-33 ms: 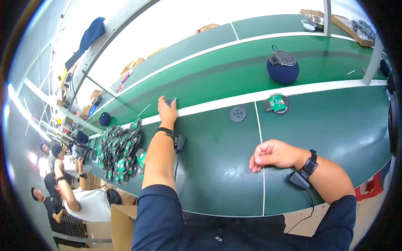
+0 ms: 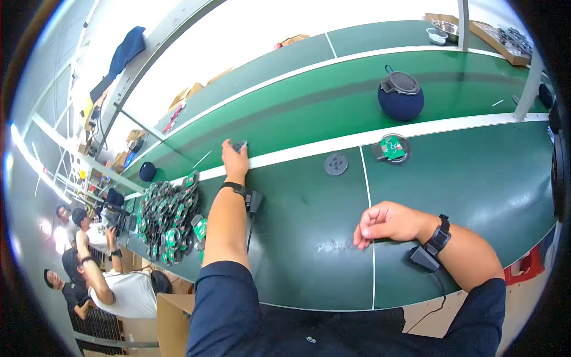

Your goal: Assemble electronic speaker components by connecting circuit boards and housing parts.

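My left hand [image 2: 235,160] reaches to the far edge of the table, by the green belt. Its fingers are closed on a small dark grey disc [image 2: 239,146], partly hidden by the hand. Over the table at right of centre is my right hand [image 2: 389,223], fingers curled in, with nothing visible in them. A flat grey disc with several round marks [image 2: 336,164] lies on the table between the hands, farther back. To its right is a round part with a green circuit board [image 2: 392,147]. Left of my left forearm, similar round circuit-board parts [image 2: 169,217] form a large heap.
A dark blue round speaker [image 2: 401,101] stands on the green belt [image 2: 297,113], a second speaker [image 2: 147,171] far left. Metal posts [image 2: 529,89] rise at the right. An open carton [image 2: 172,321] is at lower left. Other people [image 2: 128,285] work at the left. Cables hang from both wrist devices.
The view has shifted very slightly. Both hands keep nearly the same place and pose.
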Tool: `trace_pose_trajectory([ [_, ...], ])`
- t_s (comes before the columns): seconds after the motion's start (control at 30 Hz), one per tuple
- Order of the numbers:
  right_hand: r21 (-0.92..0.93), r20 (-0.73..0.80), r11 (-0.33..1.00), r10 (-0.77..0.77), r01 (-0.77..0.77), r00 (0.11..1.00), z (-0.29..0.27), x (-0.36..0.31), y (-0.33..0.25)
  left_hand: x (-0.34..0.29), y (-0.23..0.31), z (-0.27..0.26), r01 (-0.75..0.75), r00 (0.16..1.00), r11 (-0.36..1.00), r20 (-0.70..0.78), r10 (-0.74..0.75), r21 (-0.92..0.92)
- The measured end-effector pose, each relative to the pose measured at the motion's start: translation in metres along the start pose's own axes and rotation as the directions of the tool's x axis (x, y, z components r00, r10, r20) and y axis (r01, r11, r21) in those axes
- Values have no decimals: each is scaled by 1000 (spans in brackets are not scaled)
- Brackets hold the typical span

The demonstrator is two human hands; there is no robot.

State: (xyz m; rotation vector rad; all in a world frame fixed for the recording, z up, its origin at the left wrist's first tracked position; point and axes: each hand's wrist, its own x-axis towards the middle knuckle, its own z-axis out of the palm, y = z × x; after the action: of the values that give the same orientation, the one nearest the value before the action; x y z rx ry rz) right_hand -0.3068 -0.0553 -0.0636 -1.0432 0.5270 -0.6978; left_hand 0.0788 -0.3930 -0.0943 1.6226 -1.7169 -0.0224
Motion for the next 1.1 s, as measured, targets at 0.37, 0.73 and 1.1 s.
trace_pose_trajectory([
  [0.37, 89, -32, 996, 32, -29, 999, 0, 6, -1, -6, 5, -7, 15, 999, 985, 42, -23, 173],
  [0.73, -87, -122, 994, -71, 61, 990, 11, -4, -1, -172, 88, -85, -268, 825, 963, 517, 230, 0],
  [1.1, -188, -222, 978, -128, 86, 967, 29, -1, -1, -293, 91, -190, -410, 706, 901, 576, 411, -141],
])
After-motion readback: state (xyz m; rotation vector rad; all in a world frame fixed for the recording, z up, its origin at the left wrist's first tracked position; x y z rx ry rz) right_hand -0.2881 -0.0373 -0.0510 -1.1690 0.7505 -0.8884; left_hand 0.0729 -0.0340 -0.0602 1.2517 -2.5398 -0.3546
